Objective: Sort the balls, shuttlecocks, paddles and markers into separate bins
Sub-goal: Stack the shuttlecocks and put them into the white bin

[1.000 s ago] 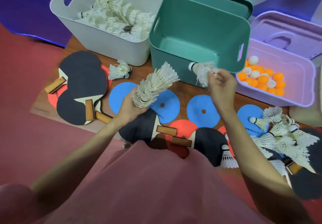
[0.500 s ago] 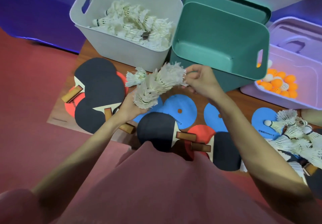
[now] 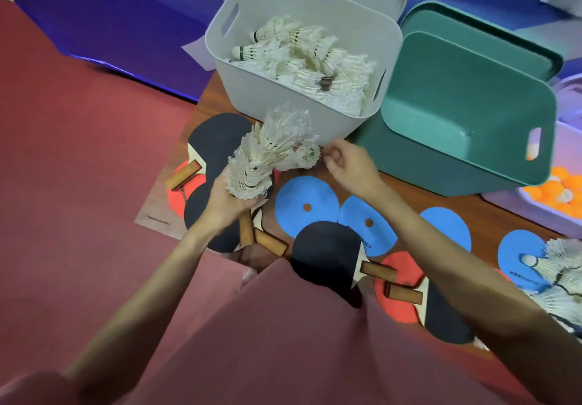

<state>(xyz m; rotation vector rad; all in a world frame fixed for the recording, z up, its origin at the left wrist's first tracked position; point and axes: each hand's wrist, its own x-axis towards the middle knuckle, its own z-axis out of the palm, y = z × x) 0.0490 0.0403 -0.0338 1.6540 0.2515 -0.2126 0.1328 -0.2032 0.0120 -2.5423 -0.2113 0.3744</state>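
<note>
Several nested shuttlecocks (image 3: pixel 267 159) gripped in the left hand (image 3: pixel 226 203), right hand (image 3: pixel 349 165) beside them, fingers loosely curled, empty, white bin (image 3: pixel 283 102) just behind.

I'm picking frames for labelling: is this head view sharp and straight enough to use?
Head view: wide-angle bend curves the white bin and green bin; motion blur softens the shuttlecock stack in the left hand and the frame's edges; lighting even, no strong glare.

left hand (image 3: pixel 225 203): grip closed, curled | right hand (image 3: pixel 348 165): fingers loosely curled
</note>
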